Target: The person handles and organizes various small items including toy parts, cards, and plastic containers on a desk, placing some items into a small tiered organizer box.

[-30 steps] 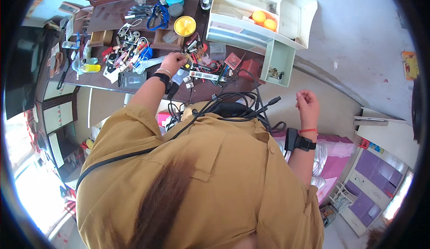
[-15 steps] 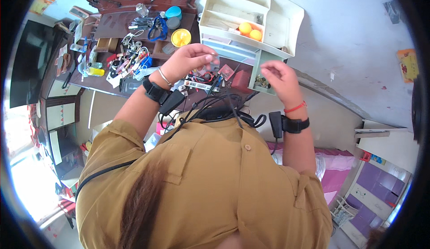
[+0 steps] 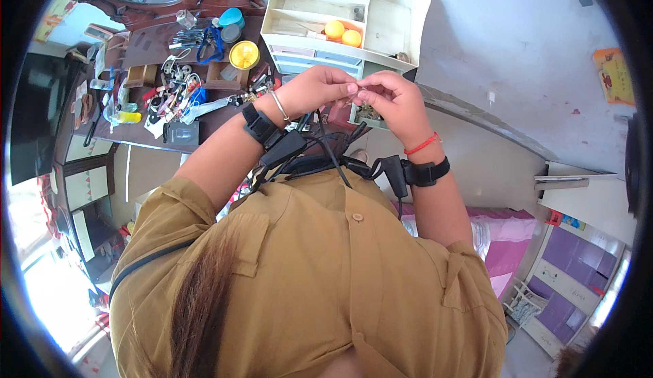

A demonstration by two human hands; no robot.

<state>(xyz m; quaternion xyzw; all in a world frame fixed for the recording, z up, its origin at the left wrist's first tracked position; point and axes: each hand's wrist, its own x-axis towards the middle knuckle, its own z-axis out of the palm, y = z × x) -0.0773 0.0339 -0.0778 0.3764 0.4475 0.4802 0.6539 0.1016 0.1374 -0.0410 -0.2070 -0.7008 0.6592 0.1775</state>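
My left hand [image 3: 316, 92] and my right hand [image 3: 398, 104] meet over the front of the white storage organizer. Thumbs and fingertips are pinched against each other, with something tiny between them that I cannot make out. Just beneath the fingers is a pulled-out pale green drawer [image 3: 357, 115] with small trinkets inside, partly covered by my right hand. The organizer [image 3: 392, 21] has an open compartmented top, where two orange balls [image 3: 342, 33] lie.
On the dark dressing table [image 3: 146, 43], left of my hands, lie tangled cables [image 3: 178, 92], a yellow-lidded round tub [image 3: 244, 55] and a blue-lidded jar [image 3: 232, 18]. Black cables [image 3: 326, 136] run between my forearms. A pale wall [image 3: 503, 45] rises to the right.
My hands have come together from apart, and their fingertips now meet. My right hand's fingers have closed into a pinch. The whole view has shifted, so the furniture sits further left.
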